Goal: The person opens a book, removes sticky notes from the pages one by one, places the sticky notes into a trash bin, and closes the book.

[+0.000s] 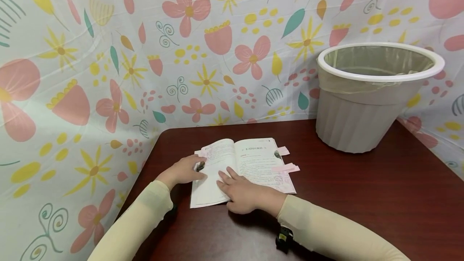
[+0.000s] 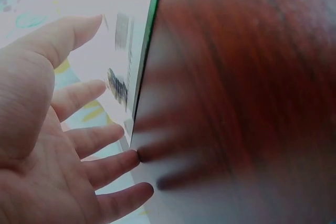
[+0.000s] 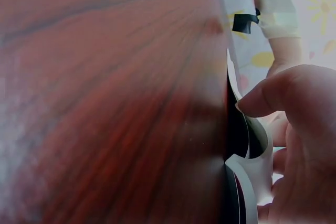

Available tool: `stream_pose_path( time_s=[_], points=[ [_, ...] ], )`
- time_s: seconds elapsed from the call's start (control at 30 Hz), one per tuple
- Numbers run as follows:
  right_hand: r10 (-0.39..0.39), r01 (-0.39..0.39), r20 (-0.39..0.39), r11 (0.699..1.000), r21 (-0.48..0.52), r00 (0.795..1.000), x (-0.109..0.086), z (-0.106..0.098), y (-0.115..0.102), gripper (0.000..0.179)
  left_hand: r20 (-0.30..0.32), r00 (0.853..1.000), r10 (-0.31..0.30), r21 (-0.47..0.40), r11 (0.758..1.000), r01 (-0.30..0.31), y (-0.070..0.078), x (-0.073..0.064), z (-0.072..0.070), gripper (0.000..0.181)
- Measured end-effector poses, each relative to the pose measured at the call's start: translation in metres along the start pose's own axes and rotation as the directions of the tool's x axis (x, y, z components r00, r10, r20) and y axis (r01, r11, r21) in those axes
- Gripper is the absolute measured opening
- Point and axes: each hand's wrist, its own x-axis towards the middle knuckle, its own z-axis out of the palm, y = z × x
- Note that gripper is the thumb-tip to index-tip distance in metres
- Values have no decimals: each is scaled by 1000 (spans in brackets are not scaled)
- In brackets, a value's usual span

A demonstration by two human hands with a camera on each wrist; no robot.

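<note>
An open paperback book [image 1: 250, 158] lies on the table, with printed text and small dark pictures near its outer margins. At the outer edge of the left page is my left hand [image 1: 185, 170], its thumb over the page. In the left wrist view the left hand [image 2: 68, 145] has spread, fairly straight fingers close by the book's edge [image 2: 139, 72]. My right hand [image 1: 244, 194] rests palm down low on the left page beside the spine, fingers extended. The right wrist view shows that thumb [image 3: 262, 98] at the bottom of the pages, which bow up at the spine [image 3: 265, 166].
Pink sticky tabs [image 1: 286, 168] stick out from the book's right side. A grey bin [image 1: 353, 120] with a white rim and a clear liner stands at the table's back right. Flowered cloth [image 1: 217, 63] hangs behind and left of the dark red wooden table [image 1: 355, 196].
</note>
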Motion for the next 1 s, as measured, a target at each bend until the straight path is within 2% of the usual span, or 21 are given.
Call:
stream_pose_path(
  time_s=[0.2, 0.3, 0.43, 0.67, 0.87, 1.0],
  points=[
    [-74, 75, -12, 997, 32, 997, -6, -4, 7, 65, -14, 1000, -13, 40, 999, 13, 2, 2, 0, 66],
    [-122, 122, -13, 991, 51, 992, -12, -6, 14, 66, -13, 1000, -20, 40, 999, 20, 2, 4, 0, 66],
    [-140, 141, -16, 987, 78, 990, -24, -7, 24, 70, -5, 999, -31, 24, 999, 32, 3, 5, 1, 68],
    [-86, 93, -49, 980, 174, 995, -47, -6, 49, 78, 42, 999, 10, 27, 1000, -11, 7, 9, 0, 68],
    [-42, 55, -66, 977, 206, 997, -66, -4, 69, 82, 96, 993, 63, 40, 997, -67, 23, 13, -9, 69],
    [-14, 30, -71, 972, 233, 997, -76, -2, 76, 80, 126, 990, 63, 37, 997, -68, 34, 17, -14, 66]
  ],
)
